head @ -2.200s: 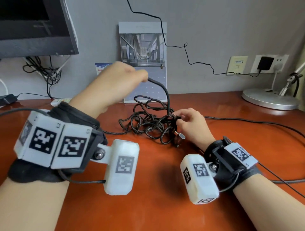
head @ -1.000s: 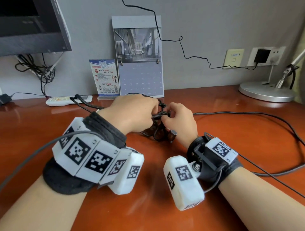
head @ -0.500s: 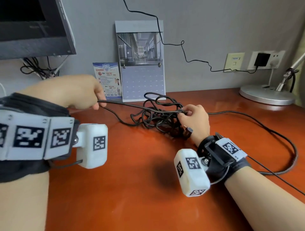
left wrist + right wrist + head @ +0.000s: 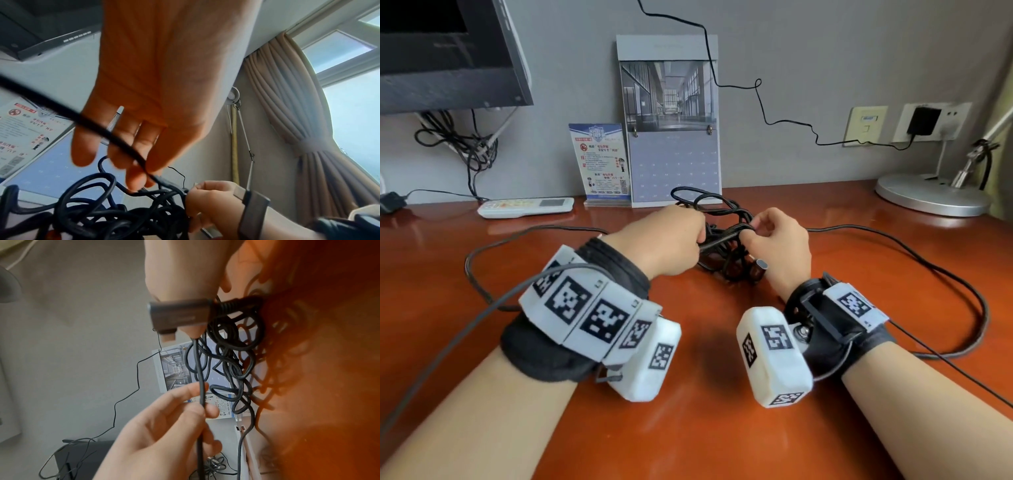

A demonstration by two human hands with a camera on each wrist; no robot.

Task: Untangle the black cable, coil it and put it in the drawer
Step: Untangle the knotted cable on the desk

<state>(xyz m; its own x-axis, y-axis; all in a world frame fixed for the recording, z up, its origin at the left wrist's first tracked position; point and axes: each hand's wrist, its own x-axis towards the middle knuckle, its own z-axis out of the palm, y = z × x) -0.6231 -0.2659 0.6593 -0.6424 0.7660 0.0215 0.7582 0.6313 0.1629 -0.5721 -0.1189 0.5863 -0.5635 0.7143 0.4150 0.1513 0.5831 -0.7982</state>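
The black cable [image 4: 723,219] lies as a tangled heap on the red-brown desk [image 4: 705,428], in front of the calendar. My left hand [image 4: 697,240] pinches one strand at the heap's left edge. In the left wrist view that strand [image 4: 115,138] runs across my left hand's fingers [image 4: 141,142]. Close to the right, my right hand [image 4: 753,230] grips strands of the tangle. The cable's metal plug [image 4: 761,265] sticks out below the right hand. The right wrist view shows the plug [image 4: 180,313] under my right hand [image 4: 195,331]. Freed lengths loop out on the desk to the left [image 4: 469,270] and right [image 4: 976,301]. No drawer is in view.
A calendar [image 4: 671,120] and a small card [image 4: 602,164] stand against the wall behind the tangle. A white remote [image 4: 525,206] lies at the back left under a monitor [image 4: 448,51]. A lamp base [image 4: 931,195] sits at the back right, below wall sockets [image 4: 928,123].
My left hand, which was drawing a strand out far to the left, has come back to the tangle beside the right hand. The drawn-out length now lies slack on the desk.
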